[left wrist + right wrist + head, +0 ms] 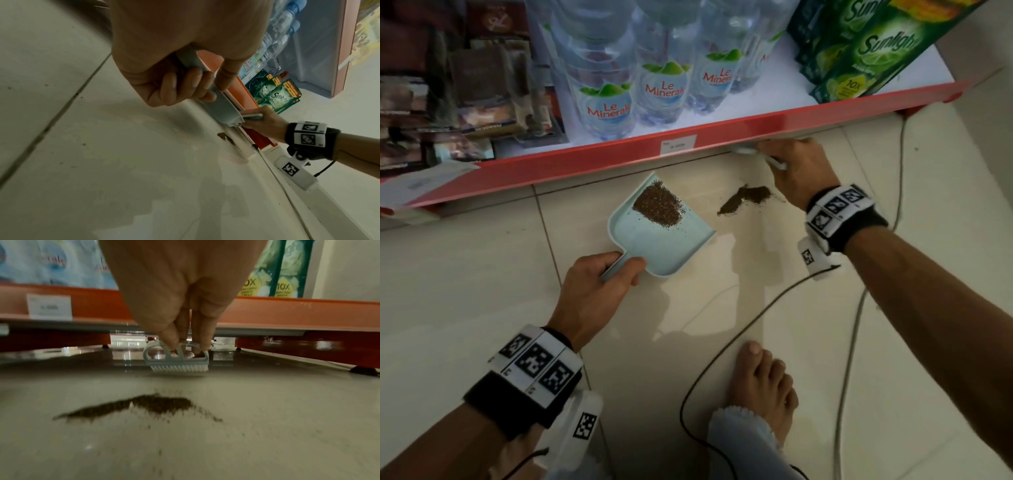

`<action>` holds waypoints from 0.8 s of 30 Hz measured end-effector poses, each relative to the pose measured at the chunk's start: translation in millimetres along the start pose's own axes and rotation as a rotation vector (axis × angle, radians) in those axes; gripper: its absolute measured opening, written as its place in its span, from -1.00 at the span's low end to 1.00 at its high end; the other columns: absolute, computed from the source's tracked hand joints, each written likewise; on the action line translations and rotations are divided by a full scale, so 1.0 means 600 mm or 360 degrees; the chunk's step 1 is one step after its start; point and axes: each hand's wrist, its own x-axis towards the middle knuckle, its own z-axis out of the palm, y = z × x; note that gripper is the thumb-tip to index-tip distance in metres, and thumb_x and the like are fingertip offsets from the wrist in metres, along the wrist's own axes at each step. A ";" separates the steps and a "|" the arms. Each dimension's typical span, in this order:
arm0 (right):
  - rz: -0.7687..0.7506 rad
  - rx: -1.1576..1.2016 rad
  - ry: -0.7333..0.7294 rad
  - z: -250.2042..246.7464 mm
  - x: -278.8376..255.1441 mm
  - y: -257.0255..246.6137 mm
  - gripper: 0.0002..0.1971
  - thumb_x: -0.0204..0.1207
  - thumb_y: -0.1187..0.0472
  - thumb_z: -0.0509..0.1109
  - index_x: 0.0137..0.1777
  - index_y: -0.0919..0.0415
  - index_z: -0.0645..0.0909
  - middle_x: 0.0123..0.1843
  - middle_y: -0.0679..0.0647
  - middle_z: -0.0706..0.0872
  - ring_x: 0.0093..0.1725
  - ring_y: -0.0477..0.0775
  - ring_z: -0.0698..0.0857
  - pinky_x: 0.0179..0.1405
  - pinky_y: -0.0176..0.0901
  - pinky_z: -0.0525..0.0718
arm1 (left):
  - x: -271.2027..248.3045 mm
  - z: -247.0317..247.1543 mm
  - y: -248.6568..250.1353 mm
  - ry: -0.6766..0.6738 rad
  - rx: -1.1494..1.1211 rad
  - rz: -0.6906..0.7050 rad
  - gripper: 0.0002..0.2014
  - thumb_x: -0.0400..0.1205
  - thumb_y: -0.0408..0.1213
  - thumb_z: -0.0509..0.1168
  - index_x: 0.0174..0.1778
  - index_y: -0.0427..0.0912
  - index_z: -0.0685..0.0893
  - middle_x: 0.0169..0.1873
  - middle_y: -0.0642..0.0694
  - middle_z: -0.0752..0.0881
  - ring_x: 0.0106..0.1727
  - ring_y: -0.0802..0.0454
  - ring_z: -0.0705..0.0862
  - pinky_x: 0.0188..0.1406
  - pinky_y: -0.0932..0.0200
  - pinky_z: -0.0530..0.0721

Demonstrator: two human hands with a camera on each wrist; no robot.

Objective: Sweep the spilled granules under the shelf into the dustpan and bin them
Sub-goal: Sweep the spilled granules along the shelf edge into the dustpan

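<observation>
A pale blue dustpan (pixel 671 240) lies on the tiled floor before the red shelf (pixel 619 150), with a heap of brown granules (pixel 659 205) in it. My left hand (pixel 599 274) grips its handle (pixel 191 60). A second streak of granules (pixel 744 198) (pixel 131 407) lies on the floor to the dustpan's right. My right hand (pixel 794 168) pinches a small pale brush (pixel 177 360) (pixel 756 154) by its handle. The white bristles touch the floor just under the shelf edge, beyond the streak.
Water bottles (pixel 640 75) and green detergent boxes (pixel 859 51) stand on the shelf. Two cables (pixel 739 325) trail across the floor near my bare foot (pixel 760 383). Red shelf feet (pixel 308 347) flank the gap under the shelf.
</observation>
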 end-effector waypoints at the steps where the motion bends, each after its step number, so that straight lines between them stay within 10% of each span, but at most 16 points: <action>1: 0.0034 -0.0012 -0.0101 0.005 -0.004 -0.005 -0.66 0.57 0.44 0.29 0.23 0.20 0.77 0.12 0.25 0.84 0.00 0.33 0.81 0.10 0.12 0.76 | 0.001 0.000 0.003 0.0006 0.0000 0.0007 -0.61 0.61 -0.02 0.40 -0.42 -0.23 0.66 -0.56 -0.01 0.52 -0.49 0.10 0.45 -0.38 0.12 0.45; 8: -0.0080 0.0105 -0.0188 -0.023 -0.081 -0.011 -0.74 0.59 0.39 0.33 0.16 0.14 0.76 -0.13 0.13 0.85 -0.29 0.16 0.77 -0.25 -0.26 0.63 | 0.003 0.000 0.006 0.0031 -0.0007 -0.0008 -0.61 0.60 -0.01 0.40 -0.46 -0.19 0.64 -0.60 0.05 0.47 -0.51 0.12 0.42 -0.39 0.16 0.41; 15: 0.0811 -0.0246 -0.0222 -0.012 -0.073 0.038 -0.70 0.61 0.35 0.19 0.18 0.18 0.72 -0.12 0.37 0.75 -0.13 0.41 0.68 -0.14 0.06 0.65 | 0.012 0.024 0.010 -0.0095 0.0009 -0.0032 -0.62 0.61 -0.02 0.39 -0.44 -0.18 0.65 -0.61 0.06 0.47 -0.46 0.04 0.45 -0.32 0.08 0.43; 24: 0.0580 -0.0009 0.0007 -0.002 -0.091 -0.039 -0.73 0.60 0.29 0.30 0.19 0.14 0.76 -0.40 0.16 0.66 -0.49 0.14 0.49 -0.36 -0.20 0.58 | 0.022 0.035 0.013 -0.0073 0.0031 -0.0090 -0.62 0.61 -0.05 0.40 -0.47 -0.18 0.65 -0.63 0.08 0.48 -0.50 0.07 0.45 -0.32 0.11 0.44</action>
